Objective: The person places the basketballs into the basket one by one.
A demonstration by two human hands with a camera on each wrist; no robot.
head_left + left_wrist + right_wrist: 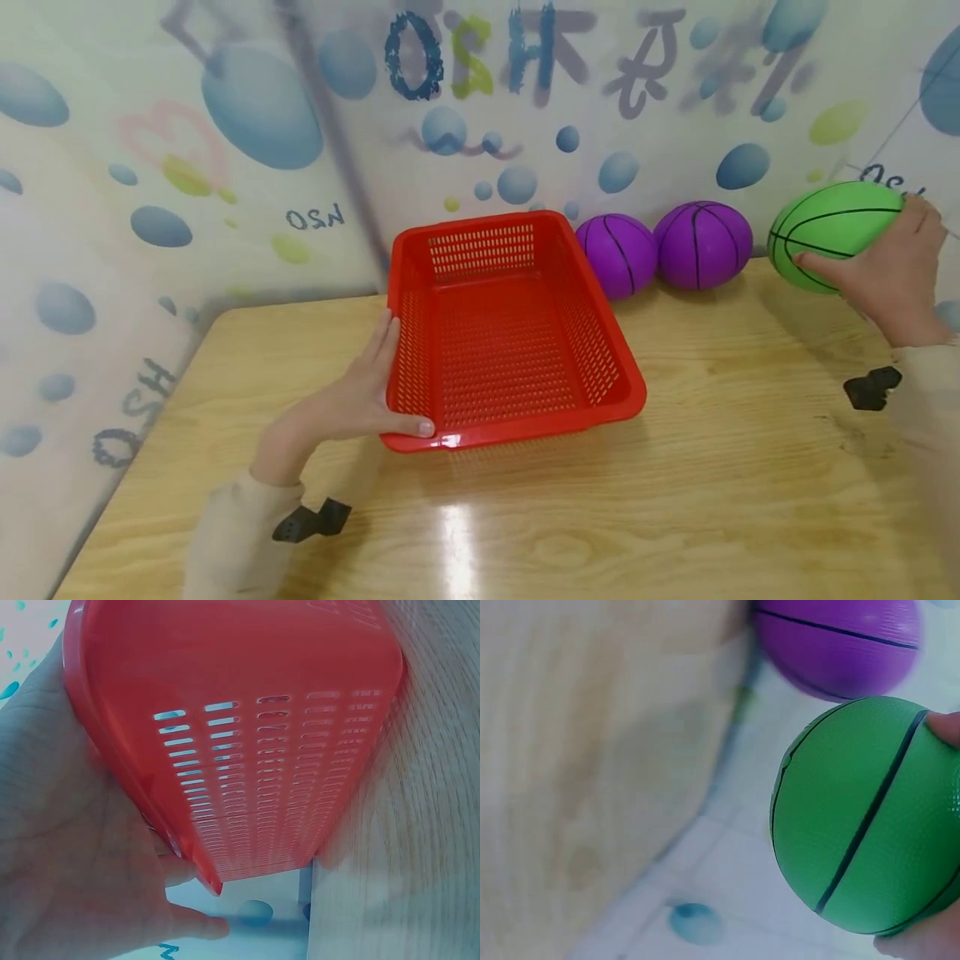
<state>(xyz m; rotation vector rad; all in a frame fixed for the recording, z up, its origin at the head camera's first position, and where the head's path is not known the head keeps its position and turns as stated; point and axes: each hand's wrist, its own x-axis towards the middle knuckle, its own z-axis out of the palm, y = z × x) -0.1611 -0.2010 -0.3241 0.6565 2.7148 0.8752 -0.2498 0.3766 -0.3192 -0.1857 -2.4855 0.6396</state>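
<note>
A red plastic basket (517, 421) with slotted sides stands on the wooden table, with nothing inside. My left hand (360, 396) rests on its near left corner, thumb laid over the front rim and straight fingers along the left rim. Slotted basket side (270, 772) fills the left wrist view beside the palm. At the far right, my right hand (896, 267) grips a green ball (832, 225) with black lines, thumb on the near side and fingers over the right end. In the right wrist view the green ball (855, 817) overlaps a purple ball (840, 645).
Two purple balls, a left one (617, 254) and a right one (701, 244), sit side by side at the table's back edge, just right of the basket. Behind them rises a wall covering (480, 142) with blue and green dots. The wooden table (562, 517) extends towards me.
</note>
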